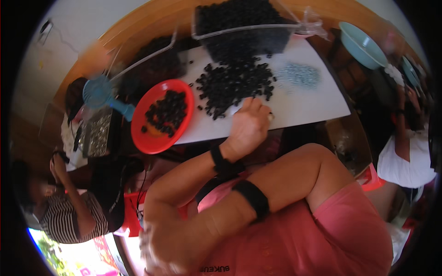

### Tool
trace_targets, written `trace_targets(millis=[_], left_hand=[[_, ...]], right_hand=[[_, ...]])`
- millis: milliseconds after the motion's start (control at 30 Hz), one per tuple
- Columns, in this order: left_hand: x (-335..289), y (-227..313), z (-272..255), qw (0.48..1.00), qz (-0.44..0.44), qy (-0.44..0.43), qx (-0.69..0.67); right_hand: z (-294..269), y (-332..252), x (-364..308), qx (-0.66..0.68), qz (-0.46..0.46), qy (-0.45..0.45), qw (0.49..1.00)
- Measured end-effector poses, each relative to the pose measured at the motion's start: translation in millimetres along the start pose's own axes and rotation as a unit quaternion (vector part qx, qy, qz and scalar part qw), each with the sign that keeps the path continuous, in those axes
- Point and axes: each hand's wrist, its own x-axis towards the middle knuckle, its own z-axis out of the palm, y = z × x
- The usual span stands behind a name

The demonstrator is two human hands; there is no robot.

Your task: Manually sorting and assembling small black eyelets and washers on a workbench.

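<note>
My left hand rests at the near edge of a heap of small black pieces on a white board. Its fingers are curled in, and a bit of white shows beside them; what they hold is hidden. A ring is on one finger. My right arm crosses over in front of me, and my right hand lies against my left arm near the elbow, its fingers smeared by motion. Left of the heap, a red bowl holds more black pieces. A scatter of small pale-blue pieces lies right of the heap.
A clear bin full of black pieces stands behind the heap, another clear bin at its left. A blue scoop-like tool sits beside the red bowl. A light-blue basin is far right. Other people work on both sides.
</note>
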Motion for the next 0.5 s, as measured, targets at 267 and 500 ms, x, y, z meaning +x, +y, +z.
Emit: trace_targets(millis=[267, 500], left_hand=[[0.8, 7.0, -9.1, 0.998, -0.029, -0.035, -0.041], [4.0, 10.0, -5.6, 0.996, -0.055, -0.009, -0.067]], right_hand=[[-95.7, -12.2, -56.1, 0.206, -0.029, -0.131, 0.969], [-222.7, 22.3, -250.0, -0.374, 0.483, 0.205, 0.765]])
